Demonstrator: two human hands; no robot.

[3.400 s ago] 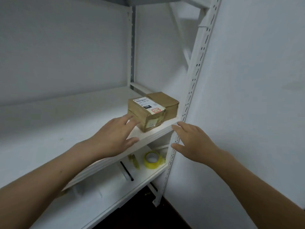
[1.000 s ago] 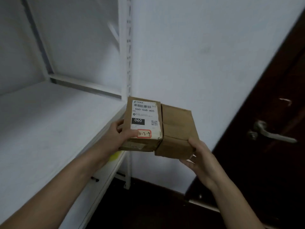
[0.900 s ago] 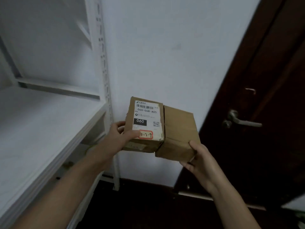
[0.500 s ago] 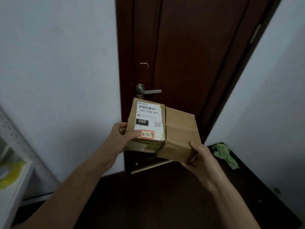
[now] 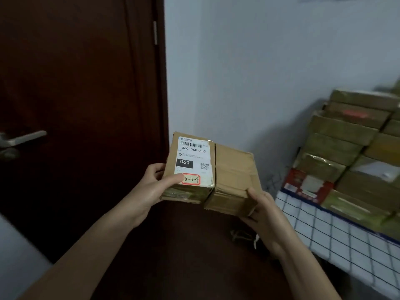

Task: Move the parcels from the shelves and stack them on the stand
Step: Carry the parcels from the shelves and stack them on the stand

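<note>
While two parcels sit side by side in both hands, the stand (image 5: 324,232) waits on the right.

The left hand (image 5: 149,191) grips the parcel with the white label (image 5: 191,161), its fingers (image 5: 173,180) curled round the side and the thumb on top. The right hand (image 5: 266,211) holds the plain brown parcel (image 5: 233,176) by its near corner, thumb on top. The two parcels touch and are up in the air beside the dark door (image 5: 75,94), not on the stand yet. A tall pile of parcels (image 5: 342,148) sits on the stand's checked cloth. I think it is best to hold both boxes flat and squeezed together, then set them down one at a time, lined up with the boxes below, so the pile does not lean.
</note>
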